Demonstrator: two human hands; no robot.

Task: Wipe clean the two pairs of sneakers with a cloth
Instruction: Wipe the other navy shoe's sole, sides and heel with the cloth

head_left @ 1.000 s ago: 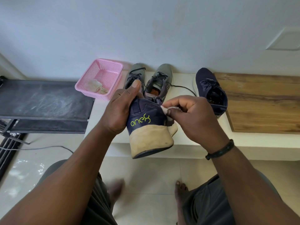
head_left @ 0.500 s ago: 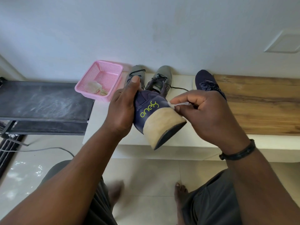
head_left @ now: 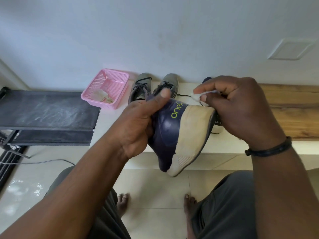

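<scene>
Navy and cream, the sneaker [head_left: 172, 133] hangs tilted above the desk [head_left: 224, 145] edge, toe down toward the person, cream sole turned right. The left hand [head_left: 138, 125] has its grip clamped round the upper, thumb along the collar. Just right of that grip, the right hand [head_left: 238, 107] pinches a white cloth [head_left: 198, 96] at the heel end of the sole. Behind the left grip stands the grey pair [head_left: 153, 88]; left of them a pink basket [head_left: 117, 78] holds a rag [head_left: 101, 97]. Under the right hand peeks the second navy sneaker [head_left: 217, 126].
</scene>
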